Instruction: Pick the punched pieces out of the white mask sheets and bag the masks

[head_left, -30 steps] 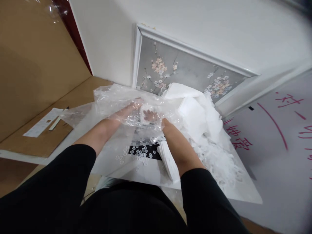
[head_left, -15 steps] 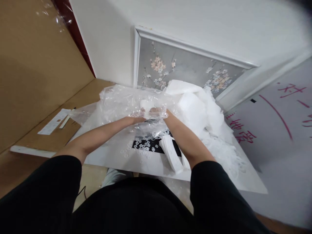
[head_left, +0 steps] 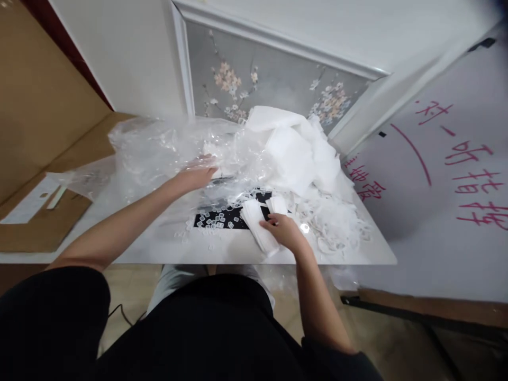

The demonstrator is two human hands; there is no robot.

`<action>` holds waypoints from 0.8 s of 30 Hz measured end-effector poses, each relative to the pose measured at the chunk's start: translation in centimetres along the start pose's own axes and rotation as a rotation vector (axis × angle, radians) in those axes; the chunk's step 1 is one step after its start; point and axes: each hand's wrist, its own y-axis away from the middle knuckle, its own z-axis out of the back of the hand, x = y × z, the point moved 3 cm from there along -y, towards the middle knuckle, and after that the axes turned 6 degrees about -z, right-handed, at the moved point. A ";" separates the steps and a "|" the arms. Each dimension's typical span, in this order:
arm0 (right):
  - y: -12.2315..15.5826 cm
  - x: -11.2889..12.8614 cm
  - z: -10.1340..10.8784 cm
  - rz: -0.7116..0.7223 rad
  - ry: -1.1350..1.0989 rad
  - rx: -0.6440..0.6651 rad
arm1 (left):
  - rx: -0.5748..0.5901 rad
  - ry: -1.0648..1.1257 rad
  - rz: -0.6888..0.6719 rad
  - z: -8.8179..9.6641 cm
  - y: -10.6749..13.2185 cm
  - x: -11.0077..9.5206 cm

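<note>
My left hand (head_left: 200, 172) is at the mouth of a large crumpled clear plastic bag (head_left: 146, 143). Its fingers are bent on the film, beside a white bundle (head_left: 217, 151) partly covered by the plastic. My right hand (head_left: 283, 230) pinches a stack of thin white strips (head_left: 277, 205); its palm hides the lower part. Just left of it, a second stack of white strips (head_left: 257, 230) lies slanted on the table. Under the bag and strips, a black sheet (head_left: 230, 218) carries many small clear square rings (head_left: 216, 219), some spilling onto the white table (head_left: 159, 246).
A tall heap of white soft sheets (head_left: 291, 153) stands at the back right, with loose white scraps (head_left: 337, 225) before it. Cardboard (head_left: 35, 233) with a white paper (head_left: 29, 201) lies left. Behind stand a framed flower picture (head_left: 270, 69) and, to the right, a whiteboard (head_left: 428, 227).
My right hand has left the plastic bag and come down right to the white strips. My left hand stays at the bag. The view has shifted to the right.
</note>
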 end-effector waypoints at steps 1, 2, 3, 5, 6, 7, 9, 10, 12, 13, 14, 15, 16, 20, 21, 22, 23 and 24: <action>-0.2 -0.5 -1.0 -0.009 0.005 0.004 | -0.097 0.016 0.000 0.1 1.9 -1.2; -0.5 -0.7 -1.7 -0.012 0.023 -0.002 | -0.198 0.024 -0.044 0.1 3.9 -2.7; -0.7 -0.6 -2.3 -0.016 0.046 -0.012 | -0.284 0.034 -0.143 -0.3 6.0 -4.2; -1.0 -0.2 -2.7 -0.019 0.086 -0.020 | -0.330 0.070 -0.342 -1.8 9.6 -6.9; -1.1 0.0 -2.8 -0.011 0.099 -0.007 | -0.324 0.093 -0.400 -2.8 10.8 -7.8; -1.1 0.3 -2.9 0.002 0.113 0.015 | -0.307 0.119 -0.435 -3.8 11.6 -8.4; -0.9 0.9 -3.1 0.039 0.125 0.046 | -0.255 0.169 -0.460 -5.4 11.8 -8.8; -0.7 1.1 -3.3 0.059 0.124 0.046 | -0.225 0.193 -0.463 -6.0 11.6 -8.8; -0.1 1.3 -3.8 0.085 0.117 -0.010 | -0.176 0.236 -0.466 -6.5 10.9 -8.7; 0.3 1.3 -4.0 0.090 0.117 -0.061 | -0.165 0.255 -0.466 -6.5 10.6 -8.7; 0.8 1.3 -4.1 0.095 0.117 -0.111 | -0.164 0.273 -0.468 -6.3 10.3 -8.7; 1.3 1.2 -4.3 0.103 0.114 -0.151 | -0.173 0.289 -0.473 -6.1 10.2 -8.8; 1.9 1.2 -4.4 0.120 0.108 -0.175 | -0.187 0.302 -0.485 -5.8 10.1 -8.8; 4.3 2.0 -4.1 0.310 0.134 -0.209 | -0.216 0.326 -0.585 -5.1 9.8 -8.8; 4.8 2.3 -3.9 0.368 0.167 -0.228 | -0.206 0.325 -0.604 -5.1 9.8 -8.6; 5.3 2.7 -3.7 0.423 0.207 -0.247 | -0.188 0.321 -0.619 -5.3 9.8 -8.4; 5.6 3.2 -3.5 0.474 0.250 -0.259 | -0.170 0.317 -0.629 -5.5 10.0 -8.1; 5.9 3.7 -3.5 0.519 0.291 -0.265 | -0.156 0.317 -0.634 -5.7 10.2 -7.7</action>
